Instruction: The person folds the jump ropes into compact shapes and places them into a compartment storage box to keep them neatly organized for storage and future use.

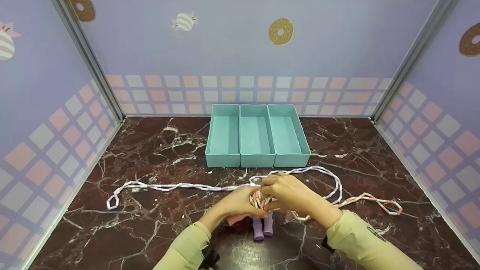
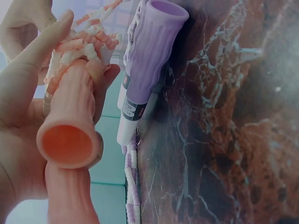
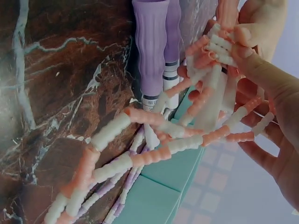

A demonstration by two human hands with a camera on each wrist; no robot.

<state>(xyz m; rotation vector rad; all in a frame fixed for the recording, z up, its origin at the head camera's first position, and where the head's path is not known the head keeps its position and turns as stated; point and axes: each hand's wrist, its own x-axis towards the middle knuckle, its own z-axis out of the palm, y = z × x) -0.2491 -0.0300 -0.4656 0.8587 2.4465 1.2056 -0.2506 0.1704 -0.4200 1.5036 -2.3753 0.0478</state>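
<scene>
My left hand point(image 1: 240, 202) grips the orange handles point(image 2: 72, 105) of a beaded jump rope, with their hollow ends toward the left wrist camera. Orange-and-white beaded cord point(image 3: 152, 156) is bunched around the handles' far ends. My right hand point(image 1: 287, 191) pinches part of that cord against the bundle, its thumb on the beads in the right wrist view. The rest of the cord hangs loose and trails right across the table. Just beyond lie two purple handles point(image 1: 258, 228) of a second jump rope, whose purple-and-white beaded cord point(image 1: 180, 186) stretches left and loops behind my hands.
A teal bin point(image 1: 258, 160) with three compartments stands at the back middle, close behind the purple cord. Beneath everything is a dark red marbled tabletop point(image 1: 150, 225). Patterned lilac panels point(image 1: 240, 56) wall in the back and both sides.
</scene>
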